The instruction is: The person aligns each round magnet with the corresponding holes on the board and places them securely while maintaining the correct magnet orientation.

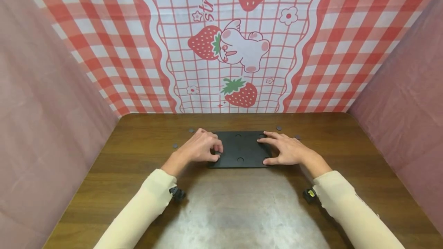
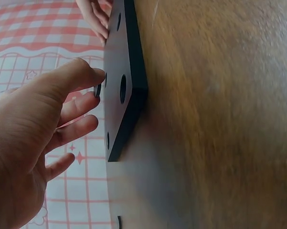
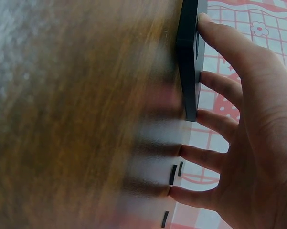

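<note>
A flat black rectangular board (image 1: 243,147) with round recesses in its upper face lies on the wooden table. Over its left end, my left hand (image 1: 200,146) pinches a small dark disc (image 2: 97,89) between thumb and fingertip. The disc stands on edge, close to the board's face; whether it touches is unclear. My right hand (image 1: 288,149) is spread across the board's right end. Its thumb (image 3: 219,36) rests on the board beside a recess, and its outer fingers reach past the end onto the table.
Loose dark discs lie on the table (image 1: 238,203): one beyond my left hand (image 1: 191,130), another disc (image 1: 175,146) by the left wrist, and two more, a disc (image 1: 278,128) and a disc (image 1: 298,138), behind my right hand. A strawberry-patterned cloth (image 1: 238,49) hangs at the back.
</note>
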